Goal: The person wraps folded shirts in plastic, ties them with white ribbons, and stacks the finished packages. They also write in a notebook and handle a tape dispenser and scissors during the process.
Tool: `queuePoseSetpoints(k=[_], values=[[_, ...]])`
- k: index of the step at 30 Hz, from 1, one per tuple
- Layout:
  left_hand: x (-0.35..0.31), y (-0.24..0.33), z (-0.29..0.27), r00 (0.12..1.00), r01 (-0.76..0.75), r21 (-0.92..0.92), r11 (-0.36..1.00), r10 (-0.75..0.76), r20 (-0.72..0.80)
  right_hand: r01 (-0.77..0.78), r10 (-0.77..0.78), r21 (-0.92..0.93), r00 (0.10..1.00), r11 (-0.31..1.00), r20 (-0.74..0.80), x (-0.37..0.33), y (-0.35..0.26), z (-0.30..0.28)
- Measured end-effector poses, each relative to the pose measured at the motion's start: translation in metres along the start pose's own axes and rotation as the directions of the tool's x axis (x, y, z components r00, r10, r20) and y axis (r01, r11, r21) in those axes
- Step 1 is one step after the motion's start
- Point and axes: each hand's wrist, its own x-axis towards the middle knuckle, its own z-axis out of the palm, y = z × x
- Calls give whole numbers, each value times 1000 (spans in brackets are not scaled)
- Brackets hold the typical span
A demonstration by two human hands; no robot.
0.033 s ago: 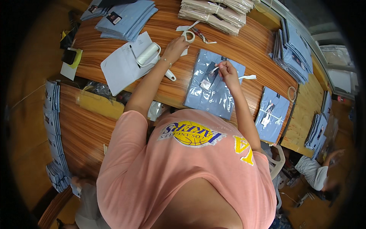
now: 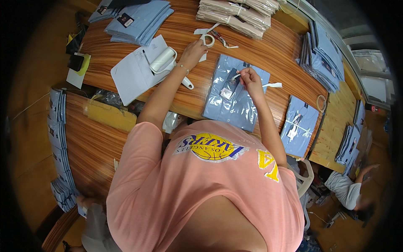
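Observation:
In front of me a folded blue shirt lies flat in a clear plastic bag, with a dark tag and a small white label on its front. My right hand is over its upper right part, finger and thumb pinched on a thin white strip. Another white strip end sticks out past the shirt's right edge. Farther left, my left hand has its fingers closed at the near side of a roll of white tape; the fingertips are partly hidden.
Beside my left forearm a lint roller and a pen lie on white paper. Small snips are beyond the tape. Stacked blue shirts, beige bagged garments and more blue packs surround the work spot. A co-worker is at lower right.

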Motion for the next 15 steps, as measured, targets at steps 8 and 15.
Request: queuePoseSetpoints(k=[8, 15], values=[[-7, 46, -30, 942, 184, -586, 789, -311, -123, 108, -105, 187, 994, 976, -26, 1, -7, 5], [-27, 33, 5, 935, 255, -665, 702, -353, -15, 28, -27, -10, 1000, 1000, 13, 0, -7, 12]])
